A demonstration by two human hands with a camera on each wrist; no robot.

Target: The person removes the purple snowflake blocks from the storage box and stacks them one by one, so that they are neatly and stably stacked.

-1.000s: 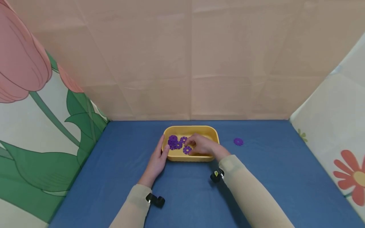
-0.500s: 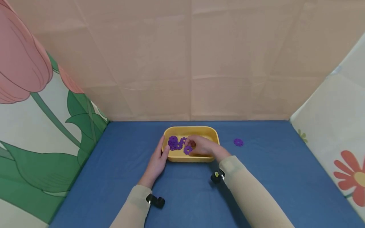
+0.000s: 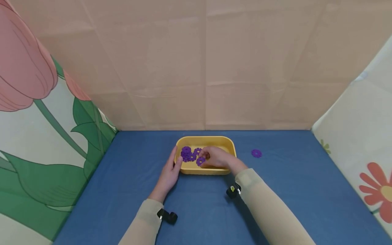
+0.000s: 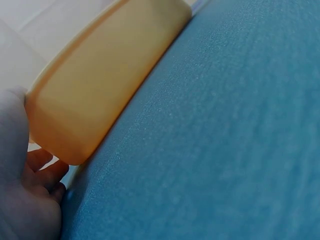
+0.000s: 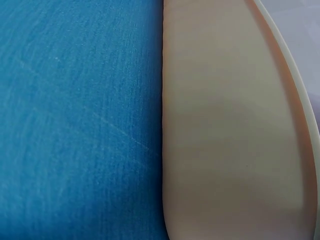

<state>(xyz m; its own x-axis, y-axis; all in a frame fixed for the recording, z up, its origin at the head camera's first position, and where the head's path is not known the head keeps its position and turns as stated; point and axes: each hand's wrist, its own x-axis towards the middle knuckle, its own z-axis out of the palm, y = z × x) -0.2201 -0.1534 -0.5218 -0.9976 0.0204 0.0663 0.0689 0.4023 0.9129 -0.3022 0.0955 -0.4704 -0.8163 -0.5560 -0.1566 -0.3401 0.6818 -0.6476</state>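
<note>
A yellow tray [image 3: 220,143] sits on the blue table, with several purple flower-shaped plastic discs [image 3: 185,154] clustered at its left end. My left hand [image 3: 168,171] grips that end, thumb at the rim and fingers around the outside; the left wrist view shows the fingers [image 4: 44,172] under the tray's corner [image 4: 75,130]. Over the tray's middle, my right hand [image 3: 218,157] is curled, its thumb and fingertips at one purple disc [image 3: 200,161] near the front wall. Only the tray's outer wall [image 5: 230,120] shows in the right wrist view; the hand is out of that frame.
One more purple disc [image 3: 256,153] lies on the blue table [image 3: 202,211] to the right of the tray. A beige backdrop [image 3: 202,68] rises behind, with flower-printed walls [image 3: 58,183] at either side.
The disc at my right fingertips has shifted slightly and changed its tilt. My left hand, the tray and the disc on the table have stayed in place.
</note>
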